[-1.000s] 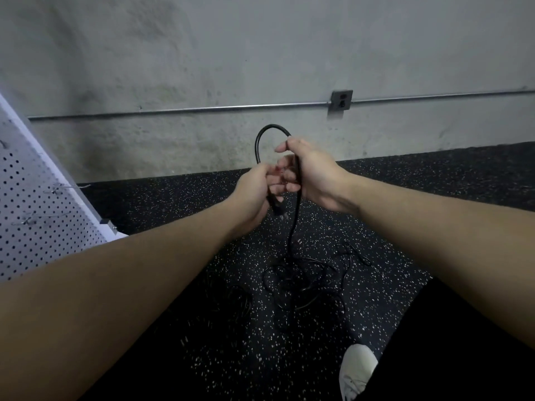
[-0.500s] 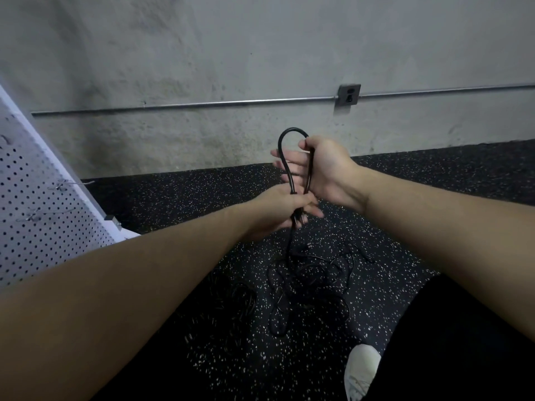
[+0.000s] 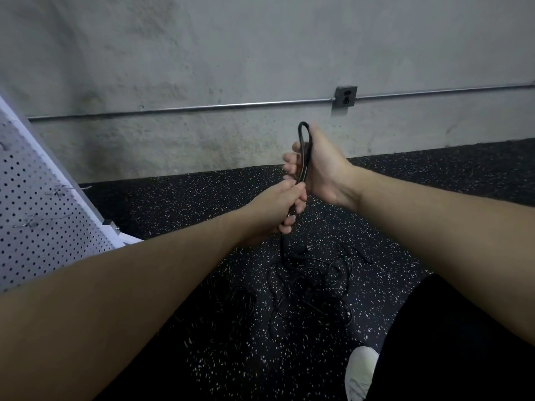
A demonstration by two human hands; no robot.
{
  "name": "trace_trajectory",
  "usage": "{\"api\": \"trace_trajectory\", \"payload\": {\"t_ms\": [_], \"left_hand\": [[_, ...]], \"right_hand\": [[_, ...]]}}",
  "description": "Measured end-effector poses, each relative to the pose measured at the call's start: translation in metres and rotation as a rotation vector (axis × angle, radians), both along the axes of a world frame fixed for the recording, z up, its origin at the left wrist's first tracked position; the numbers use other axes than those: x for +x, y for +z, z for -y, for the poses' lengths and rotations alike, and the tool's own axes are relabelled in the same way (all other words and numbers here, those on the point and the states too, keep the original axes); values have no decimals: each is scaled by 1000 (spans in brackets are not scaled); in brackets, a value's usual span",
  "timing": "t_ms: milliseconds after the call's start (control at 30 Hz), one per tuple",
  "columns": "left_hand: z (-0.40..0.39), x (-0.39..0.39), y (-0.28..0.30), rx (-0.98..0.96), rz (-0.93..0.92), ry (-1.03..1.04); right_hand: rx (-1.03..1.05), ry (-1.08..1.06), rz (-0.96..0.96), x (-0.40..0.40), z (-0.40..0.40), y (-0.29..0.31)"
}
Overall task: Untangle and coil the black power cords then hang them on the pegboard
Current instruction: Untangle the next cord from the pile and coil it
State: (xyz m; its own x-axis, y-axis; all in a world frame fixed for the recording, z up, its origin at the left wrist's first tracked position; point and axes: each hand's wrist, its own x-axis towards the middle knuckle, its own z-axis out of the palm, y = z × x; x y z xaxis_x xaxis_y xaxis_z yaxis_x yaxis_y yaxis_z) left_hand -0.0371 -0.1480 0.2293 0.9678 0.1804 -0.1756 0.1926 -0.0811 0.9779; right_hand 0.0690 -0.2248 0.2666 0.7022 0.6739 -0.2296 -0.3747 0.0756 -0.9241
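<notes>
- While a narrow loop of black power cord [image 3: 304, 151] is held upright in front of the concrete wall [image 3: 231, 53], its two strands are gripped side by side by the right hand [image 3: 318, 166], whose fingers [image 3: 289, 163] are curled round them.
- Just below, touching the right hand, the same cord is gripped by the left hand [image 3: 278, 206], with the fingers wrapped closed around it.
- From under the left hand, a single strand is seen dropping to the floor [image 3: 173, 215], where it runs into a tangle of black cords [image 3: 312, 285].
- That tangle is spread loosely on the black speckled floor, directly beneath both hands and between the two forearms.
- A second, darker bundle of cord [image 3: 234, 302] is made out to the left of the tangle, near it; whether it is coiled cannot be told against the dark floor.
- At the left edge, a white pegboard [image 3: 34, 204] is seen tilted, with two metal hooks [image 3: 60, 191] projecting from its face; nothing is hung on the hooks that are visible.
- Along the wall, a metal conduit [image 3: 188, 108] is run horizontally to a grey outlet box [image 3: 345, 96], which is mounted above and to the right of the raised loop.
- At the bottom right, a white shoe [image 3: 359, 371] is planted on the floor beside a black-clad leg [image 3: 448, 342].
</notes>
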Motion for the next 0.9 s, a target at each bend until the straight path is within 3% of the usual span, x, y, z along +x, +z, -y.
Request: {"api": "trace_trajectory", "payload": {"t_ms": [233, 333, 467, 567, 633, 767, 900], "left_hand": [[-22, -4, 15, -183, 147, 244], [-33, -5, 17, -266, 161, 327], [-52, -6, 17, -101, 159, 436], [-68, -16, 11, 161, 130, 480], [-75, -24, 6, 328, 112, 464], [-79, -27, 7, 330, 78, 399], [-64, -26, 5, 307, 32, 264]], "right_hand": [[-461, 727, 402, -27, 19, -29], [-657, 941, 713, -32, 21, -40], [-824, 1047, 863, -15, 30, -48], [-897, 988, 885, 8, 46, -43], [-796, 866, 780, 22, 56, -38], [-483, 567, 502, 30, 62, -26], [-334, 263, 599, 24, 49, -19]]}}
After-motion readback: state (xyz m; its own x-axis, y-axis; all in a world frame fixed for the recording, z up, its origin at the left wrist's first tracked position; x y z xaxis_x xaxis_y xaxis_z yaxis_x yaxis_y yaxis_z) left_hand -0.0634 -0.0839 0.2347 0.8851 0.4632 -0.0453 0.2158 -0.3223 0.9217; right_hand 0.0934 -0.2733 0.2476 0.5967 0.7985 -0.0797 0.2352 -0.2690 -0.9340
